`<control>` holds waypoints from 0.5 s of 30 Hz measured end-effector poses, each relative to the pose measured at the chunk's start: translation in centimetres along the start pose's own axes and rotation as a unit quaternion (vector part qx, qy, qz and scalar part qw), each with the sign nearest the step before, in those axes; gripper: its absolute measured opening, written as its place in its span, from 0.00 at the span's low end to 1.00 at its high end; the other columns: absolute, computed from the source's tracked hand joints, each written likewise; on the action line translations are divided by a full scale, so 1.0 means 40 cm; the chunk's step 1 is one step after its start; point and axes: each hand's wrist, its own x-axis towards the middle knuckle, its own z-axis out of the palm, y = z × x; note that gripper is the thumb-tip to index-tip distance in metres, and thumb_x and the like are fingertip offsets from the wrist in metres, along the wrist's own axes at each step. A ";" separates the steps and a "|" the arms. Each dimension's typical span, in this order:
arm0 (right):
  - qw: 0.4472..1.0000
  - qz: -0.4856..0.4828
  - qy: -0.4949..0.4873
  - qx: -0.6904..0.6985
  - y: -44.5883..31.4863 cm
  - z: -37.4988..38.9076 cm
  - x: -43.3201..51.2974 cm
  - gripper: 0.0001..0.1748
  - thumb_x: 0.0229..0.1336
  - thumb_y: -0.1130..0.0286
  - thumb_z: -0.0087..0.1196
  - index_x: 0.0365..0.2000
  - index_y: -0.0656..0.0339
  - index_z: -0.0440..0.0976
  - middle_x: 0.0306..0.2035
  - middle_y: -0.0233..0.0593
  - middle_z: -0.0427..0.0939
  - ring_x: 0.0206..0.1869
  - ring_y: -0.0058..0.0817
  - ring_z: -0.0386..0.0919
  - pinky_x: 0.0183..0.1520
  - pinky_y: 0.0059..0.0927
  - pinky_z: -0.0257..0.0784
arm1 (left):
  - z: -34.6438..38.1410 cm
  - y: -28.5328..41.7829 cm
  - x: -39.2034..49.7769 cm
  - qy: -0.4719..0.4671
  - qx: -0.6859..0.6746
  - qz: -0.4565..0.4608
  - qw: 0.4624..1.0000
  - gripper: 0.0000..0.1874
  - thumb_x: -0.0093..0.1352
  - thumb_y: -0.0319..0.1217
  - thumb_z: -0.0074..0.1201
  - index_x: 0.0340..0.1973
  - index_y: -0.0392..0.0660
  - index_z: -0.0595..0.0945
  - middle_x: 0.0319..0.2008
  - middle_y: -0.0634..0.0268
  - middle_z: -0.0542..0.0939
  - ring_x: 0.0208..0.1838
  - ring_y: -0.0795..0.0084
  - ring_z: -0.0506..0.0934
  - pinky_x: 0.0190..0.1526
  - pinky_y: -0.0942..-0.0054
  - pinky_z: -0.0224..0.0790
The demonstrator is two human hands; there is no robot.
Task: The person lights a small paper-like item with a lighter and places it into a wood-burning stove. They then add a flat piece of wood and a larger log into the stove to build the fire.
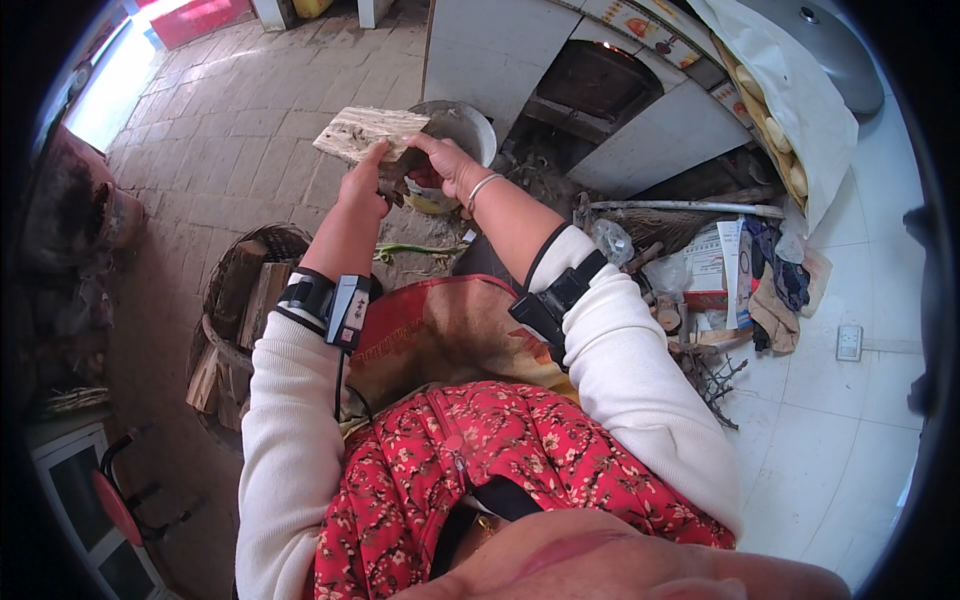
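Observation:
A split piece of firewood (364,133), pale and rough-grained, is held out in front of me with its broad face up. My left hand (363,184) grips its near edge, thumb on top and fingers underneath. On the right end, my right hand (448,166) has its thumb laid on the wood; its other fingers are partly hidden below. Just beyond that hand stands a round metal basin (480,131), partly covered by the wood and the hand. The tiled stove's firebox (600,79) is to the right of the basin, with a small glow at its top.
A wicker basket (289,234) of split logs sits left of my knees. Sticks, a straw broom (679,225), plastic bags and a box (705,266) crowd the right side. Pale pieces, possibly dough, lie under a white cover (810,112) on the stove. A red-seated stool (116,506) is lower left.

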 end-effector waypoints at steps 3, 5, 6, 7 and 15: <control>1.000 0.001 0.001 -0.001 0.000 -0.001 0.000 0.20 0.45 0.50 0.61 0.33 0.53 0.75 0.30 0.30 0.77 0.27 0.23 0.75 0.31 0.24 0.73 | 0.003 0.000 -0.004 -0.003 0.014 -0.001 1.000 0.19 0.59 0.41 0.64 0.41 0.46 0.78 0.35 0.66 0.80 0.31 0.69 0.77 0.28 0.65 0.68; 1.000 0.003 0.002 0.001 0.001 -0.001 0.000 0.20 0.45 0.50 0.61 0.34 0.53 0.75 0.30 0.30 0.77 0.27 0.23 0.75 0.31 0.24 0.73 | 0.005 -0.003 -0.008 -0.014 0.042 -0.003 0.999 0.18 0.59 0.49 0.61 0.37 0.55 0.78 0.31 0.73 0.80 0.28 0.74 0.74 0.27 0.69 0.60; 1.000 0.002 0.002 0.000 0.001 -0.001 0.000 0.20 0.45 0.50 0.61 0.34 0.53 0.75 0.30 0.30 0.77 0.27 0.24 0.75 0.30 0.24 0.73 | 0.006 -0.003 -0.009 -0.009 0.042 -0.001 0.999 0.17 0.59 0.49 0.61 0.37 0.54 0.78 0.31 0.73 0.80 0.28 0.74 0.74 0.26 0.69 0.60; 1.000 0.002 0.001 0.001 0.001 -0.001 0.001 0.21 0.45 0.50 0.61 0.34 0.53 0.75 0.30 0.30 0.77 0.27 0.24 0.75 0.30 0.24 0.73 | 0.007 -0.004 -0.009 -0.005 0.042 0.000 0.999 0.17 0.59 0.49 0.61 0.37 0.54 0.78 0.31 0.73 0.80 0.27 0.74 0.74 0.25 0.69 0.60; 1.000 -0.005 0.003 0.007 0.001 0.001 0.002 0.21 0.45 0.49 0.61 0.33 0.54 0.74 0.29 0.31 0.77 0.26 0.23 0.75 0.29 0.24 0.73 | -0.005 -0.008 0.020 -0.025 0.029 0.002 0.999 0.17 0.61 0.46 0.61 0.38 0.51 0.78 0.32 0.70 0.81 0.27 0.73 0.76 0.22 0.71 0.64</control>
